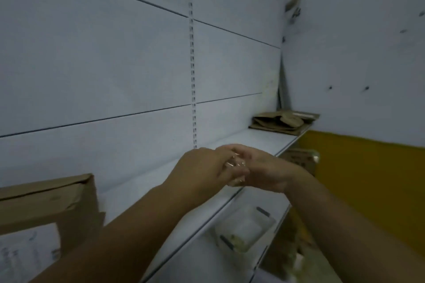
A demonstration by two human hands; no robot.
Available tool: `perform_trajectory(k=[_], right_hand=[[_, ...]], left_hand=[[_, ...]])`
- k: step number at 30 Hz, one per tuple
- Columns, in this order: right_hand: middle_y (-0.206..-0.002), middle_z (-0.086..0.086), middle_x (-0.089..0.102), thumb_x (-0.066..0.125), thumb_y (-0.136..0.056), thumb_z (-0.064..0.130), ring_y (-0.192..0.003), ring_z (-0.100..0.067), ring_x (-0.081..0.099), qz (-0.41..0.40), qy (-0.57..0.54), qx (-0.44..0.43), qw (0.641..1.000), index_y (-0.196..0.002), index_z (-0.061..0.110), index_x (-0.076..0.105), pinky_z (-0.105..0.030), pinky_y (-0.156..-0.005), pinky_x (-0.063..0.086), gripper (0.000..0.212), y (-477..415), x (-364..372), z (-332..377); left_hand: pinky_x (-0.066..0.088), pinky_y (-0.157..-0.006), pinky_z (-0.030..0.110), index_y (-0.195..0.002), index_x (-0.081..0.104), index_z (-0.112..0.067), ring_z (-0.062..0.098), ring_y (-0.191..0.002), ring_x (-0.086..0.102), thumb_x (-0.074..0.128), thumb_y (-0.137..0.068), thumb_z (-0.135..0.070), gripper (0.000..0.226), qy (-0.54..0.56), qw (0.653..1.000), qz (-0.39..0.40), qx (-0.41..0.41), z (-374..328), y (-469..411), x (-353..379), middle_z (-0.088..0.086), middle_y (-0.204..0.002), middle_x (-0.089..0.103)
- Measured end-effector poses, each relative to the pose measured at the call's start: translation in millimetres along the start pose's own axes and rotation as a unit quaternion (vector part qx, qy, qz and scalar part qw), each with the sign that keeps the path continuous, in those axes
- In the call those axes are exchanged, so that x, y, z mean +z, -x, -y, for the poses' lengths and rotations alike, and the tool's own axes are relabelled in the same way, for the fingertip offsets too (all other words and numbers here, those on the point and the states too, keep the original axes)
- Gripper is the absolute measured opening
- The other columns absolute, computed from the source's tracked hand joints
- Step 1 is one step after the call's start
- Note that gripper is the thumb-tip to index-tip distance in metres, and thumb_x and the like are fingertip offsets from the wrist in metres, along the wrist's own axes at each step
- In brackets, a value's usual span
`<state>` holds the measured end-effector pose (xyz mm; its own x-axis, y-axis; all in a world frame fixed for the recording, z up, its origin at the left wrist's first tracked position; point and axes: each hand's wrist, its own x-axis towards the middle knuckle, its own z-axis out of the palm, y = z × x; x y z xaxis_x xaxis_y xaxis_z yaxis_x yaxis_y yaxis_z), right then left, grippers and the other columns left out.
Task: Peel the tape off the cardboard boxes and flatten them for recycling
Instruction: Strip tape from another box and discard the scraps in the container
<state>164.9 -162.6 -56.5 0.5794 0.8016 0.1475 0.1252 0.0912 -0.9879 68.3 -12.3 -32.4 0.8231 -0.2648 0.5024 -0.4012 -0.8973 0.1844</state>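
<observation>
White panelled wall backs a shelf (253, 142). At centre frame the left hand (200, 167) and right hand (264, 170) meet, fingers of both curled round a clear wad of tape (236, 165), probably balling it for discarding. One box (46, 202) stands lower left; flattened cardboard (282, 122) lies centre right.

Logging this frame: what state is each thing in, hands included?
left hand: grips the tape wad.
right hand: grips the same wad.
tape wad: clear, crumpled, between both hands.
cardboard box: standing, not flattened.
flattened cardboard: lying at the white shelf's far end.
plastic container: below that shelf, contents blurred.
</observation>
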Motion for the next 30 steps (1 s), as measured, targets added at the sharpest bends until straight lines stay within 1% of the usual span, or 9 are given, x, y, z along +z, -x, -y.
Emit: perform_trajectory(k=[4, 7, 9, 14, 20, 22, 25, 27, 30], right_hand=[[-0.119, -0.009, 0.061, 0.077, -0.076, 0.022, -0.108, -0.024, 0.06, 0.105, -0.005, 0.067, 0.992, -0.127, 0.018, 0.057, -0.038, -0.093, 0.049, 0.055, 44.5, -61.7, -14.4], [-0.118, -0.006, 0.064, 0.074, -0.077, 0.012, -0.105, -0.019, 0.063, 0.141, -0.02, 0.113, 0.983, -0.128, 0.016, 0.056, -0.032, -0.087, 0.052, 0.054, 62.0, -103.6, -31.9], [-0.109, -0.004, 0.069, 0.08, -0.072, 0.017, -0.092, -0.015, 0.068, 0.167, -0.023, 0.179, 0.969, -0.121, 0.016, 0.062, -0.027, -0.075, 0.058, 0.052, 68.4, -128.2, -49.7], [-0.097, 0.0, 0.072, 0.08, -0.073, 0.022, -0.079, -0.009, 0.07, 0.196, -0.037, 0.251, 0.947, -0.109, 0.017, 0.069, -0.022, -0.062, 0.058, 0.037, 72.8, -193.0, -122.6], [-0.111, -0.008, 0.07, 0.085, -0.064, 0.029, -0.09, -0.02, 0.069, 0.086, -0.032, 0.362, 0.928, -0.121, 0.011, 0.057, -0.026, -0.061, 0.056, 0.066, 90.1, -279.7, -195.7], [-0.105, -0.008, 0.072, 0.076, -0.075, 0.026, -0.089, -0.021, 0.069, 0.018, 0.028, 0.373, 0.927, -0.116, 0.011, 0.06, -0.028, -0.067, 0.054, 0.046, 69.9, -289.6, -209.5], [-0.1, -0.009, 0.073, 0.065, -0.088, 0.02, -0.086, -0.021, 0.071, -0.104, 0.038, 0.323, 0.94, -0.108, 0.011, 0.066, -0.028, -0.067, 0.054, 0.022, 29.9, -294.7, -240.1], [-0.095, -0.011, 0.073, 0.065, -0.088, 0.018, -0.081, -0.022, 0.071, -0.141, 0.027, 0.325, 0.935, -0.105, 0.008, 0.066, -0.03, -0.068, 0.055, 0.02, 13.4, -296.5, -266.2], [-0.088, -0.011, 0.072, 0.063, -0.09, 0.017, -0.073, -0.021, 0.068, -0.115, 0.08, 0.375, 0.916, -0.099, 0.006, 0.066, -0.028, -0.065, 0.056, 0.015, -0.7, -295.2, -308.3]], left_hand=[[0.042, -0.084, 0.023, -0.128, 0.056, -0.021, 0.015, -0.096, 0.063, 0.035, -0.102, -0.034, 0.036, 0.015, 0.997, 0.024, 0.073, -42.3, -14.1, 54.0, 0.003, -0.109, 0.068], [0.046, -0.058, 0.023, -0.1, 0.069, -0.017, 0.013, -0.066, 0.065, 0.03, -0.098, -0.039, 0.045, 0.043, 0.992, -0.049, 0.11, -62.0, -15.9, 101.4, 0.001, -0.079, 0.07], [0.036, -0.04, 0.018, -0.076, 0.068, -0.019, 0.01, -0.041, 0.054, 0.023, -0.099, -0.045, 0.057, 0.081, 0.991, -0.062, 0.081, -64.6, -15.5, 136.1, -0.002, -0.052, 0.059], [0.023, -0.043, 0.011, -0.048, 0.037, -0.026, 0.0, -0.039, 0.038, 0.016, -0.086, -0.066, 0.058, 0.221, 0.97, -0.088, -0.058, -70.6, -28.4, 232.2, -0.003, -0.041, 0.036], [0.033, -0.051, 0.022, -0.061, 0.051, -0.037, -0.001, -0.049, 0.042, 0.039, -0.09, -0.052, 0.035, 0.345, 0.914, -0.027, -0.213, -47.7, -39.6, 321.9, -0.013, -0.051, 0.047], [0.046, -0.063, 0.024, -0.082, 0.059, -0.044, 0.001, -0.069, 0.053, 0.051, -0.095, -0.035, 0.018, 0.392, 0.869, 0.046, -0.297, -30.0, -43.7, 343.6, -0.016, -0.075, 0.058], [0.049, -0.062, 0.015, -0.124, 0.055, -0.016, 0.01, -0.089, 0.054, 0.054, -0.095, -0.011, 0.03, 0.422, 0.788, 0.083, -0.44, 0.8, -41.2, 377.1, 0.002, -0.109, 0.055], [0.051, -0.064, 0.017, -0.124, 0.054, -0.017, 0.015, -0.089, 0.055, 0.059, -0.091, -0.004, 0.035, 0.426, 0.753, 0.028, -0.501, 25.5, -36.8, 387.8, 0.006, -0.106, 0.053], [0.053, -0.069, 0.027, -0.1, 0.057, -0.023, 0.021, -0.079, 0.057, 0.07, -0.079, 0.002, 0.035, 0.353, 0.765, -0.061, -0.536, 63.1, -41.2, 391.1, 0.012, -0.092, 0.055]])
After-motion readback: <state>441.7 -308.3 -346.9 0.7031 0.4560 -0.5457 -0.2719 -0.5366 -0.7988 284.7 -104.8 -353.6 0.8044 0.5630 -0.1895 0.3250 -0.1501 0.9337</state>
